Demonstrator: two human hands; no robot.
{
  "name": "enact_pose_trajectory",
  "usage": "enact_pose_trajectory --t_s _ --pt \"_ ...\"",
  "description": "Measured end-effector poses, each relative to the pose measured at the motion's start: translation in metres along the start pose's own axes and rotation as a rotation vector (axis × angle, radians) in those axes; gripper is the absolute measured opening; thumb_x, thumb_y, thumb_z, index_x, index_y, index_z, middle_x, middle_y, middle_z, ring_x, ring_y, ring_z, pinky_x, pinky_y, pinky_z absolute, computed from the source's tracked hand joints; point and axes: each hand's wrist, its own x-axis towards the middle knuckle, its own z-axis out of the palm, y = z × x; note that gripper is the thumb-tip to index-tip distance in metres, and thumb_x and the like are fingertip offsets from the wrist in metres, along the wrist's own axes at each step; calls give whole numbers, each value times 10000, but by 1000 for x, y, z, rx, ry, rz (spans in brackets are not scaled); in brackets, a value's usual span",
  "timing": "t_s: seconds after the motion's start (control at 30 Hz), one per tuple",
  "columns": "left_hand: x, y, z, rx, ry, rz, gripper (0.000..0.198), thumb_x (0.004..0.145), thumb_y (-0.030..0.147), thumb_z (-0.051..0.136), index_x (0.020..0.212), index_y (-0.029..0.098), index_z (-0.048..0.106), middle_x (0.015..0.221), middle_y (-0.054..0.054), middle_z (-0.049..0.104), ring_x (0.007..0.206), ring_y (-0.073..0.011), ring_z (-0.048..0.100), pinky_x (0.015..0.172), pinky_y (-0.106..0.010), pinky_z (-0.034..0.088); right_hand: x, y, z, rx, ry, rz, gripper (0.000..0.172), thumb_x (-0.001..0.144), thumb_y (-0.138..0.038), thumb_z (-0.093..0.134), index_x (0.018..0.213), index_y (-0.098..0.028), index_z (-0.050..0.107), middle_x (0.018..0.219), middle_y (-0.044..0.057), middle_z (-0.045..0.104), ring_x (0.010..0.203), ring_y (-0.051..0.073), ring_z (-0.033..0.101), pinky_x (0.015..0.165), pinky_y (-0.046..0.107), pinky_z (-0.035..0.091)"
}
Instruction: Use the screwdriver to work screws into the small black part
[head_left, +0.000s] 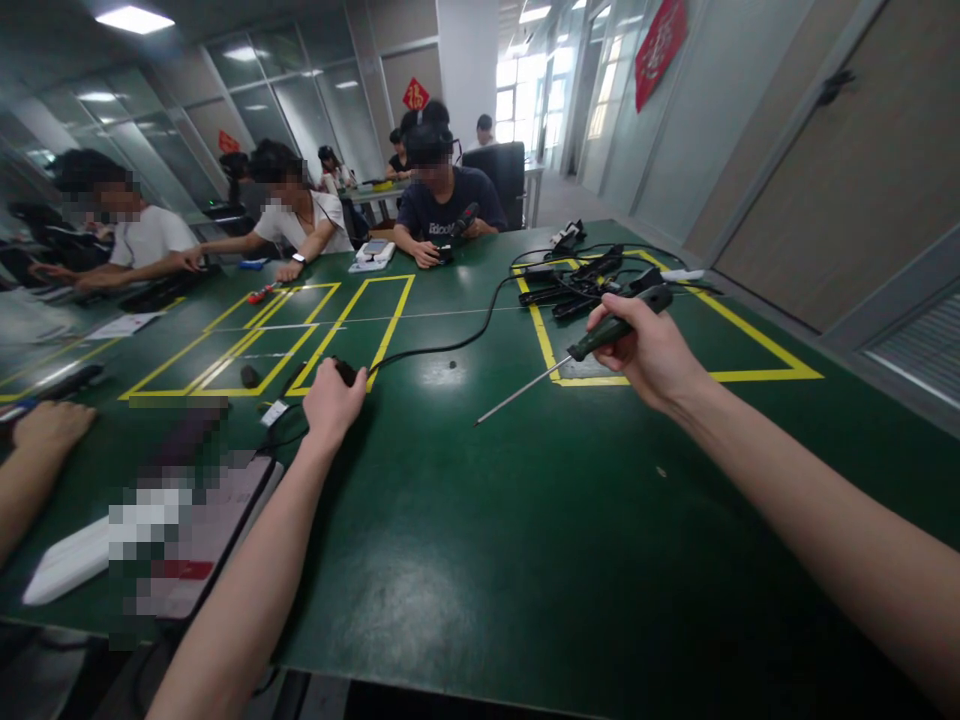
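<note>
My right hand (637,345) is closed around the dark green and black handle of a screwdriver (525,388). Its long metal shaft slants down and to the left, the tip pointing at the bare tabletop. Over the table's middle left, my left hand (335,400) is closed on a small black object (344,371), mostly hidden by the fingers, so its exact kind cannot be made out. From there a black cable (450,347) curves away to the right, towards a heap of black parts and cables (577,285) beyond my right hand.
Yellow tape (772,372) outlines areas on the green table (480,560). Near my left forearm lie a flat case (251,490) and a white object (71,570). Another person's hand (56,430) rests at far left. A person (450,200) sits opposite, holding dark items.
</note>
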Motion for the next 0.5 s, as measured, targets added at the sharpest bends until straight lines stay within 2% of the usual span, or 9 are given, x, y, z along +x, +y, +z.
enact_pose_trajectory --t_s 0.1,0.2,0.4,0.5 --pt "9 -20 6 -57 52 -60 479 934 426 679 1301 123 622 1327 -298 716 1280 -476 689 1026 -571 589 -1 -1 0 -7 -20 -2 438 677 -552 895 592 -190 663 491 -37 481 375 57 391 319 216 285" --pt "10 -28 11 -95 62 -72 584 889 388 727 1378 102 586 1395 -323 675 1365 -495 634 1088 -611 561 -1 -1 -2 -12 -25 -5 437 726 -561 871 611 -196 660 504 -32 483 388 64 398 324 222 283" --pt "6 -19 7 -168 60 -88 867 875 344 746 1610 51 392 1614 -332 511 1514 -478 519 1227 -610 478 2 0 -5 -13 -17 -16 412 727 -551 853 620 -205 657 513 -26 494 414 73 406 334 223 285" --pt "7 -17 6 -219 26 -133 904 860 271 733 1638 35 338 1630 -323 505 1516 -461 529 1242 -581 476 4 2 -6 -13 -11 -23 427 731 -568 855 629 -207 652 516 -27 491 415 74 408 334 222 279"
